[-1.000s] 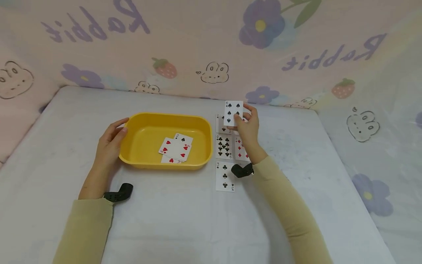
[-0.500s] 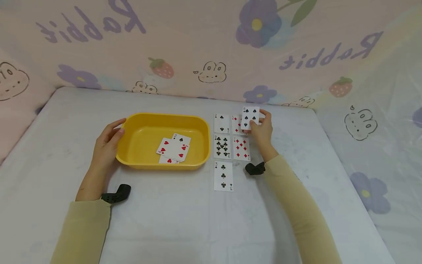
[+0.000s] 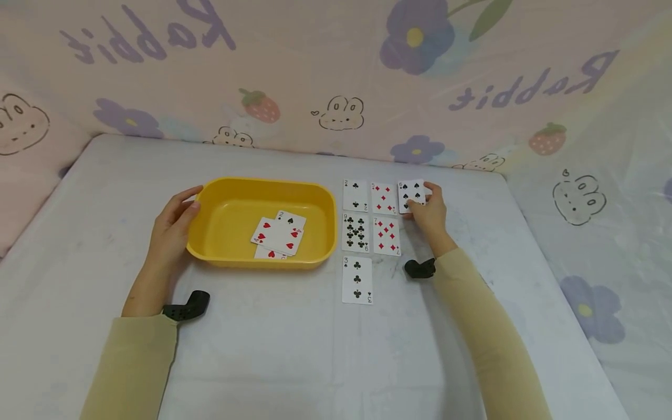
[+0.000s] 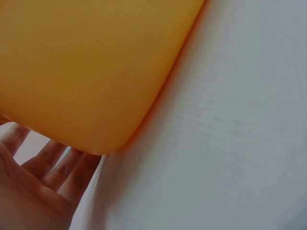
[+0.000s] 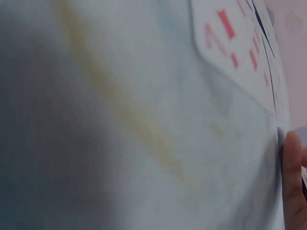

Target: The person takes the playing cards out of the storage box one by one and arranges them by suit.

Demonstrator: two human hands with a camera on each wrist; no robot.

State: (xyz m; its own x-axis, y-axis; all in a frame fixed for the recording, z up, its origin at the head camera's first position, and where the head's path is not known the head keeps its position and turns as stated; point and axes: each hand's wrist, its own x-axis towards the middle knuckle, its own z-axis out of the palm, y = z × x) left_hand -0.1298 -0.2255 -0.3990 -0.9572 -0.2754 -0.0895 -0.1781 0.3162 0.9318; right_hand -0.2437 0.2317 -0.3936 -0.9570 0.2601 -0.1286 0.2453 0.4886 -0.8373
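Here, at a pale tabletop (image 3: 294, 350) against rabbit-printed cloth (image 3: 294, 58), the right grip (image 3: 431, 217) pinches a card (image 3: 412, 192), the left (image 3: 170, 224) a tray (image 3: 220, 224).

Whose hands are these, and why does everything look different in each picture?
No robot here, just a person. The wide view comes from a camera worn on the head, looking forward and down. The close-up views come from cameras on each wrist, so things look huge there. On the white surface are a yellow tray, with overlapping cards inside, and five playing cards to its right. The left hand touches the tray's left end. The right hand pinches the six of spades, just right of the five of diamonds.
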